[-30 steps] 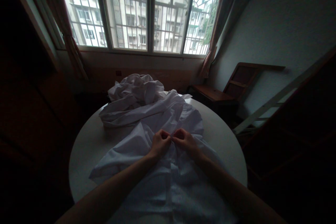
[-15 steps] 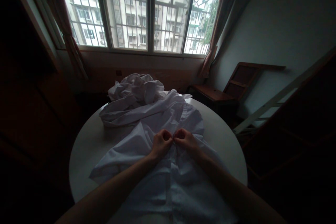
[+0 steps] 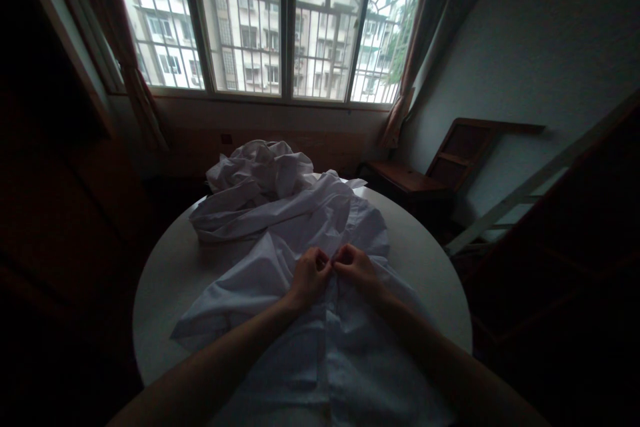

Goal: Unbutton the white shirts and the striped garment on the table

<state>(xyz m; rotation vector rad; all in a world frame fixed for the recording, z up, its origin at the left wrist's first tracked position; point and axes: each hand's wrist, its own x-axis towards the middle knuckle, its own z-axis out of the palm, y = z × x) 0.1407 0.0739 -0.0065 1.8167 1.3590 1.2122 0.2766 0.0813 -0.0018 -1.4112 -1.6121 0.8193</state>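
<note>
A white garment, seemingly a coat or shirt (image 3: 295,353), lies spread over a round white table (image 3: 160,287), with a long front seam running toward me. My left hand (image 3: 311,275) is closed in a pinch on the cloth at that seam. Right beside it, my right hand (image 3: 356,270) pinches the same front edge, the fingertips of both hands almost meeting. Whether a button sits between the fingers is too small and dark to make out. Farther back, the garment bunches into folds.
A crumpled heap of white cloth (image 3: 260,170) rests at the table's far side. Beyond stands a barred window (image 3: 285,33) with curtains (image 3: 137,100). At the right are a wooden chair (image 3: 405,175) and a pale slanted frame (image 3: 505,210).
Both hands stay at the same spot on the seam. The left fingers have shifted slightly, and the fingertips have moved a little; the garment lies as before.
</note>
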